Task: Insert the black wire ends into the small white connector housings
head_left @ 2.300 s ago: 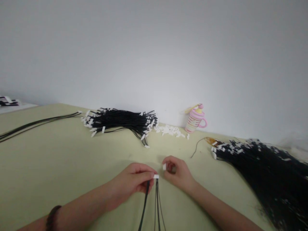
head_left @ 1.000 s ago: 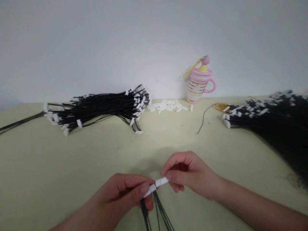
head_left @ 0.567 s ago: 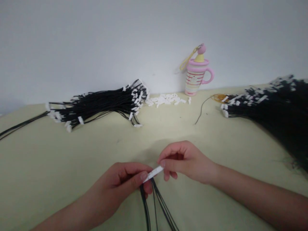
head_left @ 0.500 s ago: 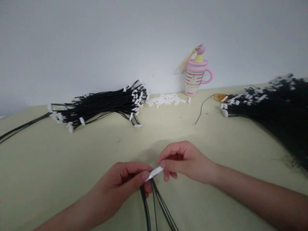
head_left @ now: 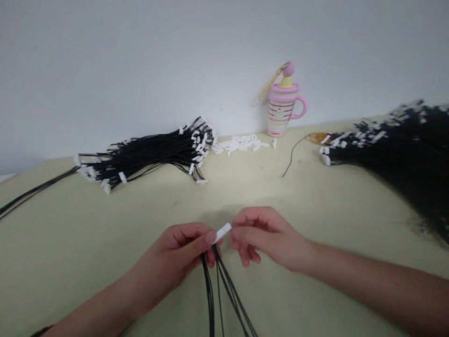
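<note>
In the head view my left hand [head_left: 180, 250] pinches a white connector housing [head_left: 223, 231] between thumb and index finger. Several black wires [head_left: 209, 295] run down from the housing, passing by my left fingertips and out of the frame's bottom. The housing's far end sticks out up and to the right. Close beside that end is my right hand [head_left: 261, 236], its thumb and index finger pressed together and the other fingers curled below. Whether anything sits between those right fingertips is hidden.
Behind my hands lies a bundle of black wires with white connectors [head_left: 150, 150]. Loose white connectors [head_left: 240, 144] are piled beside it. A pink-striped cup-shaped case [head_left: 280, 110] stands against the wall [head_left: 140, 61]. A larger wire bundle [head_left: 393, 150] lies right, near a tangled orange-brown strand [head_left: 317, 137].
My left hand has risen slightly with the connector housing. My right fingertips, earlier on the housing's far end, now sit just beside it, leaving that end exposed. The view has shifted a little.
</note>
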The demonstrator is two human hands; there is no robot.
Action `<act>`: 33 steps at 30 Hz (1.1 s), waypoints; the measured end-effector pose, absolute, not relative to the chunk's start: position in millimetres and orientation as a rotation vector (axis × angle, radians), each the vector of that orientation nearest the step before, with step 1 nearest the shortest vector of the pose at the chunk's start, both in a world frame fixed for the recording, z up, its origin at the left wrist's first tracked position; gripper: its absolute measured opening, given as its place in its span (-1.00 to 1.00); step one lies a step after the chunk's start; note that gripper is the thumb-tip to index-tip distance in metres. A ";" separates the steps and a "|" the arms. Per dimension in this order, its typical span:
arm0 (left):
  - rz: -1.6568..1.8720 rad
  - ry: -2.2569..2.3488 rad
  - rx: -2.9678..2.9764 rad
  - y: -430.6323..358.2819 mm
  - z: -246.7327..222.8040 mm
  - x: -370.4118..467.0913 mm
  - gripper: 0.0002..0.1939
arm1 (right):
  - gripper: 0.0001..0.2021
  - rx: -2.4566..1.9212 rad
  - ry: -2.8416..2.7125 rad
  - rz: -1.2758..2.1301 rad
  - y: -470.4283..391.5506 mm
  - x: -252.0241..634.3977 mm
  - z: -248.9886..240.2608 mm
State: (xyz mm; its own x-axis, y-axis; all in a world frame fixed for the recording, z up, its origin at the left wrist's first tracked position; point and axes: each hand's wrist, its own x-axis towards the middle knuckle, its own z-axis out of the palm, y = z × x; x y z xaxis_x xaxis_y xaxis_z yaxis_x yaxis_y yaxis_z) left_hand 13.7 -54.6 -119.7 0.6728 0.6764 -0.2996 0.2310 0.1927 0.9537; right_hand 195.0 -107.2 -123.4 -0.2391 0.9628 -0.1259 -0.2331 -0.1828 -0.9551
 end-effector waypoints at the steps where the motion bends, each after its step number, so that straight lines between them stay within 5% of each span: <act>1: 0.380 0.814 1.336 -55.0 -119.6 14.4 -0.78 | -0.87 -1.024 -1.161 1.610 -108.5 194.2 -124.3; 16: 0.375 0.842 1.447 -58.9 -116.2 16.6 -0.73 | -0.88 -1.047 -1.440 1.654 -112.9 190.0 -125.1; 25: 0.507 0.789 0.957 -47.0 -118.6 13.6 -0.83 | -0.81 -0.751 -0.813 1.868 -92.7 223.0 -123.3; 33: 0.483 0.793 0.916 -47.1 -115.7 13.0 -0.82 | -0.78 -0.547 -0.381 1.551 -67.6 265.4 -123.7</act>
State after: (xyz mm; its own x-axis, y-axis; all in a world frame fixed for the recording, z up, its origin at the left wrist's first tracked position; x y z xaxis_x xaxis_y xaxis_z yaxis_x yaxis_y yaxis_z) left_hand 13.0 -47.1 -115.7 0.6270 0.6715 -0.3949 -0.0422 0.5355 0.8435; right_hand 265.4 -67.6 -123.7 0.0006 0.9941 -0.1087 -0.8308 -0.0600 -0.5533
